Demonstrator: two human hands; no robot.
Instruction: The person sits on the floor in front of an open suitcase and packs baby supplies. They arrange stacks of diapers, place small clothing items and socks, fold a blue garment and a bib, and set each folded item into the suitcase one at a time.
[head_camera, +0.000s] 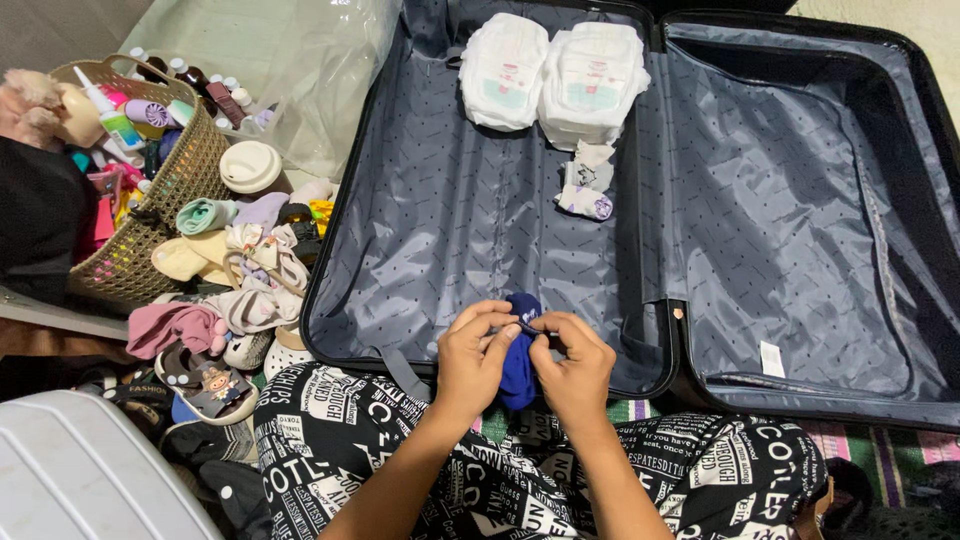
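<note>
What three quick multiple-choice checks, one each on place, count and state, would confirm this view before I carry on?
1. Where do the white diaper stacks lie?
A. in the woven basket
B. in the open suitcase's left half
C. on the lap

2. How many diaper stacks are there?
A. one
B. two
C. four

3. What are both hands doing?
A. resting empty
B. holding a blue cloth
C. closing the suitcase

Answers: 1 B, they rest on the grey lining; 2 B, two sit side by side; 3 B, left hand and right hand pinch it together.
</note>
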